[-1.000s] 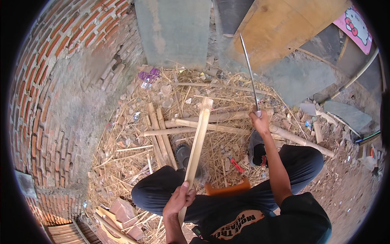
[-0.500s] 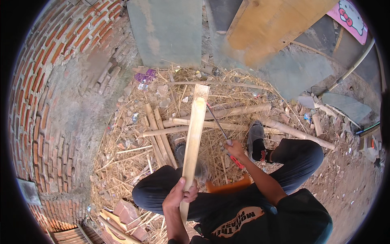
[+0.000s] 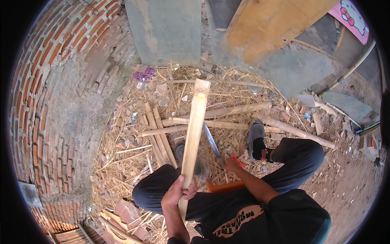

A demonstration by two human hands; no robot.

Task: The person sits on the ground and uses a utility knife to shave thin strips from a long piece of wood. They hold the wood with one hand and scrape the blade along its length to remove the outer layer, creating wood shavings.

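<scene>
A long split bamboo strip [image 3: 194,136] stands tilted in front of me, its far end pointing away over the straw. My left hand [image 3: 178,191] is wrapped round its lower part, above my lap. My right hand [image 3: 232,164] is closed on a long knife [image 3: 212,141], its handle hidden in the fingers. The narrow metal blade points up and left, and its tip reaches the right edge of the strip; whether they touch I cannot tell. Just beside the right hand shows a red object [image 3: 237,160], partly hidden, of a kind I cannot make out.
Bamboo poles [image 3: 235,110] and split pieces [image 3: 159,136] lie across the straw [image 3: 227,152] between and beyond my feet. An orange edge [image 3: 224,186] shows by my lap. A brick wall [image 3: 48,122] rises at left; grey panels [image 3: 166,32] and a brown board [image 3: 276,24] lean at the back.
My right hand has come nearer to me with the knife, and the blade has drawn down from near the strip's far end, its flat side now showing. The strip and left hand barely moved.
</scene>
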